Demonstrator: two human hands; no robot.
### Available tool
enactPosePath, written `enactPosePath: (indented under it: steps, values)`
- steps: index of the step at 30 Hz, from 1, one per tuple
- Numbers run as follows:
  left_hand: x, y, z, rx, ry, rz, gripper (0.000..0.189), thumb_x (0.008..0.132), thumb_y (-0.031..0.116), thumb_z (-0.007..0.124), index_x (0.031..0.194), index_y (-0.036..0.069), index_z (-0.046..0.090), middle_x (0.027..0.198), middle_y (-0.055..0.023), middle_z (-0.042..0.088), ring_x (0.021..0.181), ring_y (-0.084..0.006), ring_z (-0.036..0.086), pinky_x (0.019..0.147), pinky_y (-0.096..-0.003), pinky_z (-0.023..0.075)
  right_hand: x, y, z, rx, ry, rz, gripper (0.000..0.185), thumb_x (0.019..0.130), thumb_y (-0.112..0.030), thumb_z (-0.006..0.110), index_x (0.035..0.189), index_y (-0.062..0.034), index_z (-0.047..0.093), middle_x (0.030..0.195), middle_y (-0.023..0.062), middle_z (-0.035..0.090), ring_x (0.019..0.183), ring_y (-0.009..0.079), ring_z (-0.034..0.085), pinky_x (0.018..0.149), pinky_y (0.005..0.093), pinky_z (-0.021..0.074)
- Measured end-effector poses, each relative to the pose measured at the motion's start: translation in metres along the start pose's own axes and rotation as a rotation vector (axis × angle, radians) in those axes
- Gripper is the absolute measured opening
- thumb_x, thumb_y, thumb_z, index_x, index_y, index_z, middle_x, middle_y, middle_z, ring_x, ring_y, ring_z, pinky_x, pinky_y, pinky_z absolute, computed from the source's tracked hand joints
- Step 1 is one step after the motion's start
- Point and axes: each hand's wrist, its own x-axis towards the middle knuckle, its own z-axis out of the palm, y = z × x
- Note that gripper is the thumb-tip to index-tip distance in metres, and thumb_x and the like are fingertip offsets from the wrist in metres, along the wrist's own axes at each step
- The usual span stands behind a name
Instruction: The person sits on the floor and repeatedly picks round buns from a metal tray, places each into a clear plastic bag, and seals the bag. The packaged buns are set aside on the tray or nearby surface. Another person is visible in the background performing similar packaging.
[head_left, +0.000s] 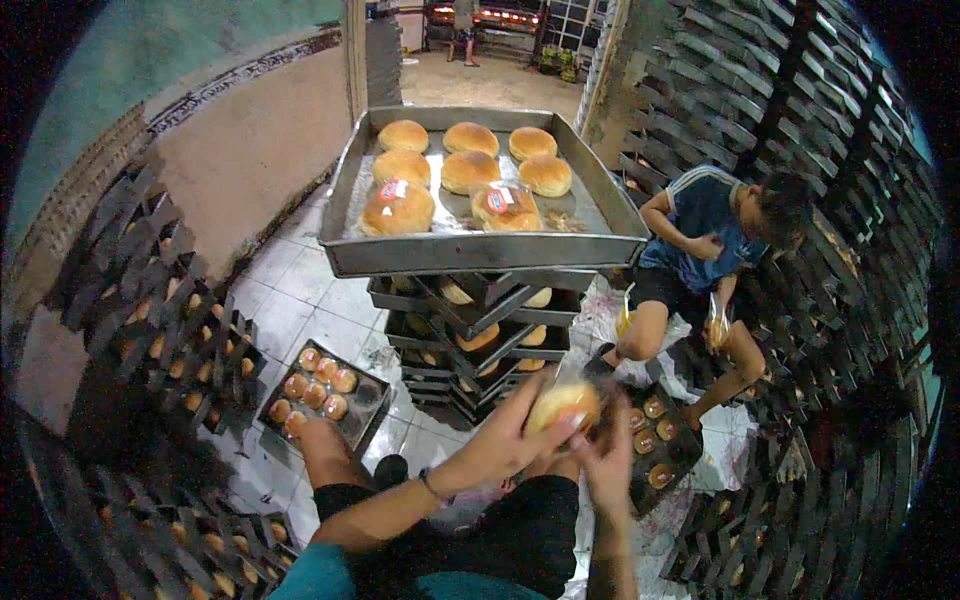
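Observation:
My left hand (517, 435) holds a round golden bun (564, 405) in a clear plastic bag with a red and white label. From the other side my right hand (606, 442) meets the bag; its fingers are blurred. Ahead of both hands, a deep metal baking tray (487, 253) rests on a stack of crossed trays (480, 352). Inside it sit several plain buns (470, 172) in rows. At its near side are two labelled buns, one on the left (397, 210) and one on the right (507, 210).
A floor tray (367, 431) by my left knee holds several labelled buns; another tray (679, 457) lies at my right. Beside it a seated co-worker (697, 240) holds a clear bag (718, 322). Tray stacks (810, 517) line both sides. Someone stands beyond the doorway (465, 30).

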Motion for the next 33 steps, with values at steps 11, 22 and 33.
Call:
enactPosePath:
  steps: [11,22,33]
  values:
    - [0.164,0.137,-0.054,0.876,0.409,0.366,0.072,0.095,0.041,0.063,0.148,0.000,0.038,0.147,-0.0298,0.043,0.137,-0.0432,0.043,0.112,-0.0493,0.0373,0.278,-0.137,-0.014,-0.680,0.034,-0.275,0.054,0.093,-0.039,0.069,0.128,0.0012,0.057,0.108,0.0193,0.069,0.092,0.0253,0.069,0.082,0.0383,0.0538]
    - [-0.171,-0.250,-0.097,0.652,-0.229,-0.468,0.059,0.085,0.033,0.075,0.133,0.004,0.055,0.119,-0.0210,0.067,0.106,-0.0351,0.066,0.090,-0.0407,0.0523,-0.100,0.179,0.097,-0.738,-0.692,-0.149,0.036,0.083,-0.020,0.074,0.113,-0.0045,0.061,0.110,0.0203,0.067,0.099,0.0389,0.067,0.081,0.0464,0.0550]
    - [-0.206,-0.291,-0.108,0.299,-0.163,-0.471,0.043,0.085,0.019,0.072,0.124,0.005,0.062,0.119,-0.0151,0.066,0.101,-0.0262,0.067,0.087,-0.0376,0.0538,-0.151,0.244,0.109,-1.039,-0.834,-0.277,0.044,0.089,-0.021,0.061,0.131,-0.0074,0.056,0.109,0.0206,0.066,0.104,0.0405,0.064,0.081,0.0489,0.0559]
